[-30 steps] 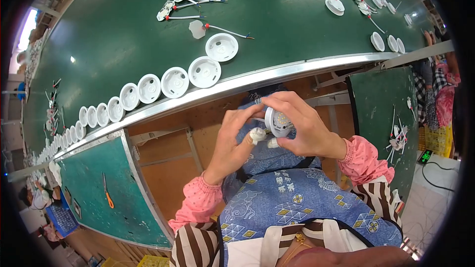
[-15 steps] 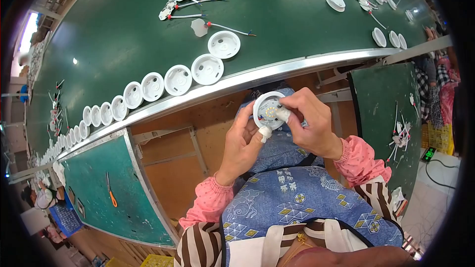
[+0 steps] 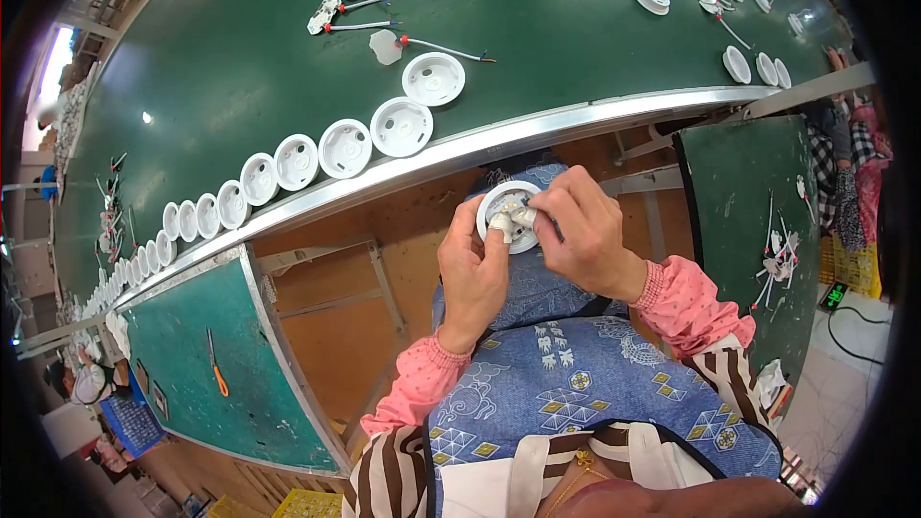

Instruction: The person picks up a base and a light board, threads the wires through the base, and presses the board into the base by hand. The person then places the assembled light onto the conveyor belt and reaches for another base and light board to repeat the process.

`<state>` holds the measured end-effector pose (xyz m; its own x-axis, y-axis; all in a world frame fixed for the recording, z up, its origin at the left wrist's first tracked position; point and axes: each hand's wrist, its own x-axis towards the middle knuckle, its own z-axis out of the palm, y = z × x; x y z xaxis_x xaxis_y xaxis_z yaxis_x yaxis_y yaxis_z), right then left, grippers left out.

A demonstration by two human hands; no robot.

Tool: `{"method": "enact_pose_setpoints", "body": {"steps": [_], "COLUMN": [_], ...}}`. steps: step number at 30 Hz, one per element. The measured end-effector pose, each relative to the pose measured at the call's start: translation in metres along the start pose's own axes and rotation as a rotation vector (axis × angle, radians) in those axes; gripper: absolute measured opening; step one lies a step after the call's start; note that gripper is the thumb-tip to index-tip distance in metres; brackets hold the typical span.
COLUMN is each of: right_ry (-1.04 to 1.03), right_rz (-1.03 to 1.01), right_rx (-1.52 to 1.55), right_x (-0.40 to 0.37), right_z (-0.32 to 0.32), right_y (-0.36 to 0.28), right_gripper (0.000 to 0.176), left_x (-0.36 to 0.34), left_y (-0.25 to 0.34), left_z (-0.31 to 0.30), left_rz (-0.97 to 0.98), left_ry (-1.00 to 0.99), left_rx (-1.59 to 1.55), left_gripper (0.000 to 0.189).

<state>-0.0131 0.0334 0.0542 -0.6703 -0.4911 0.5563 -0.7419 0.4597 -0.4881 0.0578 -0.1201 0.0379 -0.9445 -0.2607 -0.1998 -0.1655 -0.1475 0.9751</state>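
Over my lap I hold a round white lamp housing with its open side toward me. A small LED board showed inside it a moment ago; now thumbs partly hide it. My left hand is closed round the housing's left side, its white-wrapped thumb pressed into the inside. At the right rim, my right hand is closed with bent fingers, its wrapped thumb also inside the housing. On the bench edge above, the nearest white housings stand with their hollow sides showing.
A long row of housings follows the edge of the green bench. Wired white boards lie farther back. Orange-handled scissors rest on the left side panel. More wired pieces lie on the right panel. Another person's sleeve shows at far right.
My left thumb has moved from the housing's lower rim onto its inside. Both hands and the housing have shifted slightly left.
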Motion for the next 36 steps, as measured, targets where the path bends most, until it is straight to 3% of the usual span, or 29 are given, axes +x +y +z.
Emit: {"method": "enact_pose_setpoints", "body": {"steps": [2,5,8,10,14,17,23,26,29,32,36], "right_ry": [0.054,-0.111,-0.217,-0.198,-0.185,-0.222,0.006,-0.055,-0.066,-0.19,-0.141], "right_rz": [0.059,0.356,0.455,0.432,0.404,0.556,0.657,0.669,0.593,0.45,0.308], "right_rx": [0.047,0.276,0.464,0.433,0.382,0.528,0.765,0.727,0.697,0.433,0.387], "right_x": [0.0,0.008,0.007,0.006,0.008,0.001,0.005,0.005,0.003,0.01,0.005], "right_z": [0.002,-0.006,-0.005,-0.002,0.0,0.006,0.012,0.008,0.011,-0.002,0.005], "right_y": [0.0,-0.012,-0.008,-0.009,-0.011,-0.002,-0.003,-0.008,-0.011,-0.012,-0.011], "right_gripper": [0.033,0.036,0.035,0.033,0.032,0.03,0.023,0.022,0.021,0.019,0.018], "left_x": [-0.002,-0.004,-0.001,0.0,0.005,0.011,0.006,0.003,0.002,-0.002,-0.002], "left_y": [-0.001,-0.003,-0.012,-0.015,-0.017,-0.022,-0.004,-0.006,-0.01,-0.009,-0.006], "left_z": [-0.001,0.001,0.006,0.008,0.004,-0.002,-0.002,0.0,0.0,-0.004,-0.009], "left_rz": [-0.023,0.026,0.156,0.263,0.249,0.225,0.265,0.17,0.172,0.174,0.128], "left_ry": [0.017,0.056,0.073,0.078,0.052,-0.009,0.016,-0.022,0.017,0.001,-0.09], "left_rx": [-0.026,-0.039,0.005,0.063,0.141,0.148,0.201,-0.031,-0.029,0.0,0.012], "left_gripper": [0.028,0.028,0.028,0.028,0.03,0.032,0.044,0.041,0.036,0.031,0.03]}}
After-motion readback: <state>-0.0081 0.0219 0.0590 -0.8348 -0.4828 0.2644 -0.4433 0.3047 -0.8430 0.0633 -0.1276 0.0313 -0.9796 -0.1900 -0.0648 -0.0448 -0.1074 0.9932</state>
